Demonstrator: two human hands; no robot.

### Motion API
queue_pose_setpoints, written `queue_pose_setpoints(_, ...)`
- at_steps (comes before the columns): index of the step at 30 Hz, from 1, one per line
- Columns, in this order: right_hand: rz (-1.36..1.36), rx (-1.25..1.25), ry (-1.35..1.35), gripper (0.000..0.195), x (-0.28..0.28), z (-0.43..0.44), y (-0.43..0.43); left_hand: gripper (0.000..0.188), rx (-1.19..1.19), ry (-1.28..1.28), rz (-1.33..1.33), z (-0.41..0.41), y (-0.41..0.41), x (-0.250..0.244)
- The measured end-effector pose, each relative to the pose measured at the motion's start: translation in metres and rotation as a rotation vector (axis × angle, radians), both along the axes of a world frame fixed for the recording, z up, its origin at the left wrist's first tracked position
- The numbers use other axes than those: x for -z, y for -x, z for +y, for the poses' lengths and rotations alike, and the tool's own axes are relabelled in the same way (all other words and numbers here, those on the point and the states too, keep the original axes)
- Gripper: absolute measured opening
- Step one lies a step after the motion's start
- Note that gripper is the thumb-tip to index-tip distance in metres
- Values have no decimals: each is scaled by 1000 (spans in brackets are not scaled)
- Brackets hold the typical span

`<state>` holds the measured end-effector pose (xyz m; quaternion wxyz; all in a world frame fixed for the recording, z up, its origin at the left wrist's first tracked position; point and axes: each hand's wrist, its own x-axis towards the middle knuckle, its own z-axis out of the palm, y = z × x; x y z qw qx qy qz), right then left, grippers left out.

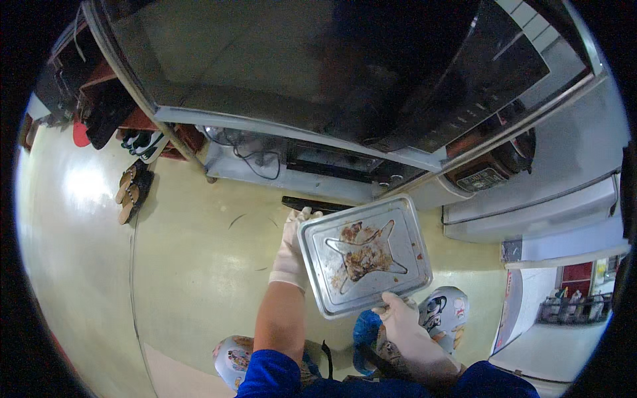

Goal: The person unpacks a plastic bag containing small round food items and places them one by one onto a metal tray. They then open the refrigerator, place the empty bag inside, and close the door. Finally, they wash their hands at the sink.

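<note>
My right hand (400, 316), in a pale glove, grips the near edge of a rectangular metal tray (311, 278). The tray is tilted, and its face has an X-shaped pressed pattern with brown, burnt-looking stains. To the left of the tray, my gloved left hand (293, 239) has its fingers curled at a narrow black panel (318, 204). The tray covers part of these fingers and the panel's right end. Beyond the panel is a low, dark appliance (328, 164), with small knobs (384, 184) on its right; it looks like a small oven.
A large dark glossy surface (298, 64) juts out above the low shelf (239, 174), where a black cord (268, 175) hangs. Sandals (128, 196) and other shoes (144, 144) lie at left. A grey appliance (527, 209) stands at right. My knees (448, 308) are below the tray.
</note>
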<state>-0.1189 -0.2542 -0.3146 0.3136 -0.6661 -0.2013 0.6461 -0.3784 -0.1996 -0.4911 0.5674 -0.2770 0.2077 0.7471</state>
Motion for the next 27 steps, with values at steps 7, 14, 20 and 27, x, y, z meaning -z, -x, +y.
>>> queue_pose_setpoints(7,87,-137,-116,27,-33,0,-15,11,79,-40,658,54,38,-56)
queue_pose_setpoints(14,148,-262,-240,23,-44,0,-28,15,-72,-149,779,89,61,-41)
queue_pose_setpoints(20,125,-233,-245,25,-61,3,-28,19,126,166,905,88,60,-82)
queue_pose_setpoints(27,-104,-294,-27,23,-161,23,6,51,488,79,454,-25,38,-142)
